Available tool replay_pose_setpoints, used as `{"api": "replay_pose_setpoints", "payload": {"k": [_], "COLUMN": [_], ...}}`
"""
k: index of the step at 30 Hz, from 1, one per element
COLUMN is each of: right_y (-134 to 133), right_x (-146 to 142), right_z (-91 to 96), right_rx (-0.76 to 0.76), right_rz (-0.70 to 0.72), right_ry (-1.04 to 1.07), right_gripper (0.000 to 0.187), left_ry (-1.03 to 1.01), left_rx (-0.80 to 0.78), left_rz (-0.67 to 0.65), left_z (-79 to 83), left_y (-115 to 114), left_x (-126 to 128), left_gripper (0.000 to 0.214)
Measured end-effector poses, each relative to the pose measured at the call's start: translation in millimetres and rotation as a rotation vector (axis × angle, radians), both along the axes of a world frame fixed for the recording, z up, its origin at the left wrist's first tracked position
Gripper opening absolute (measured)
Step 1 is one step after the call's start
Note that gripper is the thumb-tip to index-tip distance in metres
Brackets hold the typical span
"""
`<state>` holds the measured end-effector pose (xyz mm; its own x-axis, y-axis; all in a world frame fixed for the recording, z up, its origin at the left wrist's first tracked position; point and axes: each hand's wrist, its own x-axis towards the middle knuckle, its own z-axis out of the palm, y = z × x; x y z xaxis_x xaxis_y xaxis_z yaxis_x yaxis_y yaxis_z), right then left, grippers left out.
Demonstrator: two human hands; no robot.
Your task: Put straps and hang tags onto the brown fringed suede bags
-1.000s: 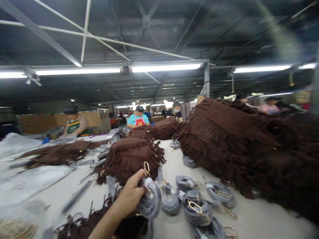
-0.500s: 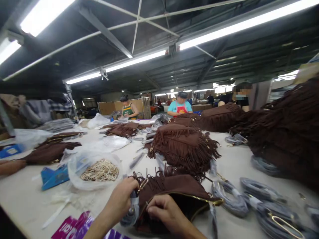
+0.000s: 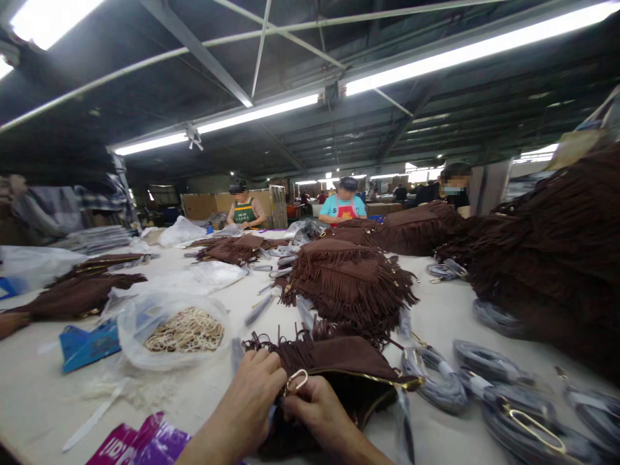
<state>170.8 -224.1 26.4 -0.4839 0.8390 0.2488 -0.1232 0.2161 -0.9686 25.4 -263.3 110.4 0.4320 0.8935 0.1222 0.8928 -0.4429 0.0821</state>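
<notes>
A dark brown fringed bag (image 3: 346,354) lies in front of me, its gold zip open along the near side. At its left end, my left hand (image 3: 256,391) is closed on a strap's gold clasp (image 3: 296,382), which sticks up between both hands. The strap is mostly hidden under that hand. My right hand (image 3: 322,407) is closed at the bag's left corner, thumb and finger pinched just below the clasp. What lies between those fingertips is hidden.
Left stands a clear plastic bag (image 3: 126,336) of cream cord loops, beside a blue holder (image 3: 90,345). Wrapped straps (image 3: 438,381) lie right. Brown fringed bags (image 3: 349,278) are piled ahead and in a tall heap (image 3: 557,252) at right. Co-workers (image 3: 343,203) are across the table.
My left hand has turned over and come closer to the right hand, bringing the gold clasp against the right fingers. The wrapped strap is now mostly covered. The view has shifted slightly right.
</notes>
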Motion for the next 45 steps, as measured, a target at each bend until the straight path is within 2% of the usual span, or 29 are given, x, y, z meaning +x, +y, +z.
{"api": "replay_pose_setpoints", "payload": {"k": [4,8,13,16,18,22,25,29,31,36,38,40,43,45], "right_y": [0.6,0.1,0.4,-1.1,-3.9,-10.5,-12.3,-12.1,-13.0,-16.1,-15.9,-14.9,-12.9,-11.7], "right_x": [0.3,-0.1,0.8,-1.9,-4.7,-6.0,-3.2,-0.4,0.6,4.2,5.7,6.7,6.1,3.6], "right_z": [-6.5,-6.9,-4.1,-3.9,-4.2,-4.6,-5.1,-5.1,-4.5,-5.8,-9.0,-12.5,-13.8,-9.5], "right_rx": [-0.006,-0.045,-0.018,0.021,0.096,0.205,0.219,0.238,0.266,0.379,0.475,0.650,0.916,0.949], "right_rz": [-0.009,-0.027,-0.034,-0.074,-0.124,-0.176,-0.174,-0.141,-0.142,-0.150,-0.173,-0.203,-0.229,-0.242], "right_ry": [0.003,0.020,-0.015,-0.086,-0.148,-0.226,-0.222,-0.194,-0.203,-0.238,-0.277,-0.333,-0.414,-0.410], "right_gripper": [0.018,0.017,0.011,0.009,0.011,0.015,0.016,0.017,0.018,0.017,0.017,0.019,0.027,0.030], "left_ry": [-0.094,-0.031,0.039,-0.100,-0.208,-0.407,-0.387,-0.212,-0.155,-0.031,-0.019,-0.060,-0.203,-0.315], "left_rx": [0.009,-0.004,0.001,-0.036,-0.043,0.062,0.055,-0.007,0.036,0.037,0.046,0.075,0.141,0.193], "left_rz": [-0.084,-0.101,-0.050,-0.057,-0.053,0.036,0.070,0.190,0.255,0.246,0.285,0.301,0.254,0.233], "left_z": [3.7,0.9,-24.5,-42.7,-47.4,-35.7,-30.4,-47.7,-55.1,-50.4,-52.3,-60.5,-74.6,-77.4], "left_y": [-4.7,4.9,22.4,27.6,27.3,14.2,-6.5,-32.9,-38.7,-30.9,-23.1,-15.1,-5.8,-2.9], "left_x": [1.3,-0.1,-9.6,-17.0,-20.4,-31.5,-46.8,-58.3,-55.3,-35.5,-29.6,-28.1,-35.9,-44.9], "left_gripper": [0.018,0.024,0.019,0.024,0.024,0.028,0.024,0.059,0.060,0.072,0.066,0.056,0.047,0.044]}}
